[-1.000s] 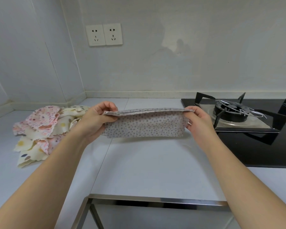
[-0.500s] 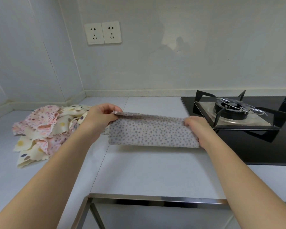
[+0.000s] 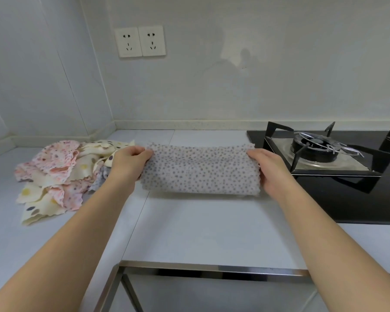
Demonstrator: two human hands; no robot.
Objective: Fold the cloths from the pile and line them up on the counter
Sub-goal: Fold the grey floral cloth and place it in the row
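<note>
DESK: Kitchen corner, head view. What goes under it?

OPERATOR: I have the grey dotted cloth (image 3: 200,172) folded into a long band, lying on the white worktop (image 3: 200,228) between the pile (image 3: 61,172) and the gas hob (image 3: 324,199). My left hand (image 3: 131,161) pinches its left end, fingers curled over the edge. My right hand (image 3: 270,170) grips the right end the same way.

DESK: And the risk?

OPERATOR: The layers, as I judge it. The fabric looks thin and limp, so if I release one end first, the upper layer may slide and the fold open. The right end sits just beside the hob's edge, and a careless swing on the next fold could drag it onto the black glass. The left end sits right next to the pile, where a loose cloth could get caught up with it
</note>
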